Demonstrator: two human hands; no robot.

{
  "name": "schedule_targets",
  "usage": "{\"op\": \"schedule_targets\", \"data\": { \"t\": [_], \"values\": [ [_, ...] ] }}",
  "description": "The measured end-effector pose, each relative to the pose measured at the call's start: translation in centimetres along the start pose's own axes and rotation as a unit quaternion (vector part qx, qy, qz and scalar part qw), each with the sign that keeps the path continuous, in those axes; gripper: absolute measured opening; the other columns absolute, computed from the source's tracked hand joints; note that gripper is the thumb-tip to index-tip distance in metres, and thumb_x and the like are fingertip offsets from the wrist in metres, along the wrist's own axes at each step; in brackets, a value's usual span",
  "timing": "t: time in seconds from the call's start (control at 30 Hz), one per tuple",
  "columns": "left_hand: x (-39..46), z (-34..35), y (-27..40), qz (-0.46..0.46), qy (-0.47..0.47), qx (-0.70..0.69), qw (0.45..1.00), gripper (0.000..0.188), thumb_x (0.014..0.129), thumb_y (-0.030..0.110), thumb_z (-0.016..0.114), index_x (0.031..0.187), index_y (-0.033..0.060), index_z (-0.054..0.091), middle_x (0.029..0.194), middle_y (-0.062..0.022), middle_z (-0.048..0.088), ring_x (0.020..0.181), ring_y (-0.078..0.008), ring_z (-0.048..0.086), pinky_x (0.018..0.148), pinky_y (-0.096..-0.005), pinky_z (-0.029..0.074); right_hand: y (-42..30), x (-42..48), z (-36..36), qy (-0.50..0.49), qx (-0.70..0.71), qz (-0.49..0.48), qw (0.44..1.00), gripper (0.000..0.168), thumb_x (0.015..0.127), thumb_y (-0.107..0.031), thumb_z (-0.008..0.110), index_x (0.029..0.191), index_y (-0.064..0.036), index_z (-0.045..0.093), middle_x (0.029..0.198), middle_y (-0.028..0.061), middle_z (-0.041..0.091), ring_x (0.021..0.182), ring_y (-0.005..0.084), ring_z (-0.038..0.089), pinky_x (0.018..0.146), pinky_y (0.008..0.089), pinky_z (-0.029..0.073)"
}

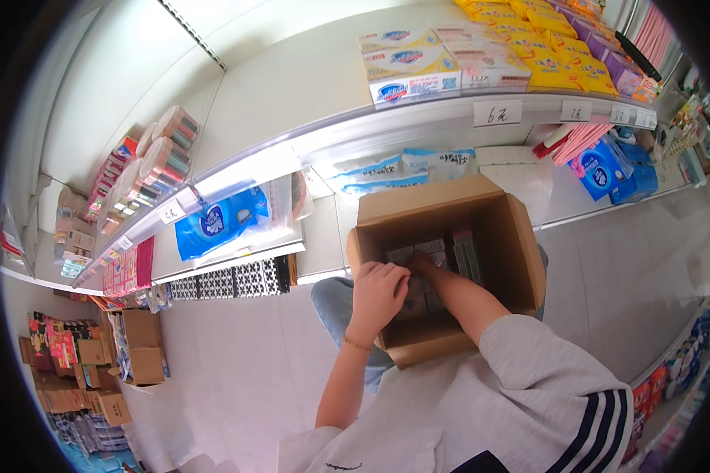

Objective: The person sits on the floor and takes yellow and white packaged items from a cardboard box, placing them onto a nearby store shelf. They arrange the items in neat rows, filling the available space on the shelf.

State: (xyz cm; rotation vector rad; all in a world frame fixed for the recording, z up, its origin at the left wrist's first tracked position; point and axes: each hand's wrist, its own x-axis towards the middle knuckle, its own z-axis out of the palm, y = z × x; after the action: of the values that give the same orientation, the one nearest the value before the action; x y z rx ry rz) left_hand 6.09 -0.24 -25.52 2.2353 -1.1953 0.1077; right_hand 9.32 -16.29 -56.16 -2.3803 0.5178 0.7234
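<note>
An open cardboard box [447,189] rests at my knees, its flaps folded outward. Inside lie small cartons, among them pale ones [432,245] and a row of narrow green-edged ones [466,257]. My right hand [424,263] reaches deep into the box at the pale cartons; its fingers are partly hidden in shadow, so its grip is unclear. Over the left side of the box, my left hand [381,292] hangs with bent fingers close to the right hand. Whether it pinches anything does not show.
On the upper shelf [284,88] stand Safeguard soap boxes [411,68], LUX boxes [485,65] and yellow packs [544,59]. Its front edge overhangs the lower shelf, which holds blue tissue packs [597,168]. Stacked cartons [145,346] stand on the floor at left; another stocked shelf [674,378] is at right.
</note>
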Motion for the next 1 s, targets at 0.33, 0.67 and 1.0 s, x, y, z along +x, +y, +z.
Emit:
{"op": "schedule_targets", "data": {
  "t": [0.33, 0.67, 1.0],
  "values": [
    [0.5, 0.0, 0.3, -0.016, -0.039, 0.030, 0.999, 0.027, 0.082, 0.014, 0.075, 0.107, 0.0101, 0.067, 0.097, -0.0050, 0.069, 0.088, -0.0262, 0.066, 0.089, -0.0390, 0.048, -3.1, -10.4, -18.6, -0.113, -0.231, -0.169, 0.951, 0.054, 0.070, -0.040, 0.086, 0.110, -0.006, 0.075, 0.106, 0.0159, 0.075, 0.098, 0.0318, 0.072, 0.084, 0.0400, 0.058],
    [3.3, -3.0, 5.2, 0.020, -0.006, -0.056, 0.998, 0.094, 0.064, 0.015, 0.092, 0.147, 0.0090, 0.047, 0.142, -0.0136, 0.054, 0.129, -0.0351, 0.053, 0.109, -0.0440, 0.044, 1.2, -27.1, -27.6, -0.011, 0.327, -0.289, 0.900, 0.041, 0.093, -0.013, 0.071, 0.130, 0.000, 0.058, 0.110, 0.0095, 0.068, 0.100, 0.0168, 0.066, 0.089, 0.0301, 0.053],
    [11.7, -10.2, 9.8, 0.179, 0.044, -0.001, 0.983, 0.082, 0.057, 0.003, 0.088, 0.133, 0.0098, 0.059, 0.126, -0.0100, 0.065, 0.113, -0.0332, 0.061, 0.099, -0.0423, 0.049, -1.6, -36.7, -32.1, 0.438, 0.064, -0.416, 0.794, 0.068, 0.075, -0.008, 0.083, 0.136, -0.005, 0.056, 0.132, 0.0126, 0.061, 0.117, 0.0342, 0.061, 0.098, 0.0413, 0.051]
  ]
}}
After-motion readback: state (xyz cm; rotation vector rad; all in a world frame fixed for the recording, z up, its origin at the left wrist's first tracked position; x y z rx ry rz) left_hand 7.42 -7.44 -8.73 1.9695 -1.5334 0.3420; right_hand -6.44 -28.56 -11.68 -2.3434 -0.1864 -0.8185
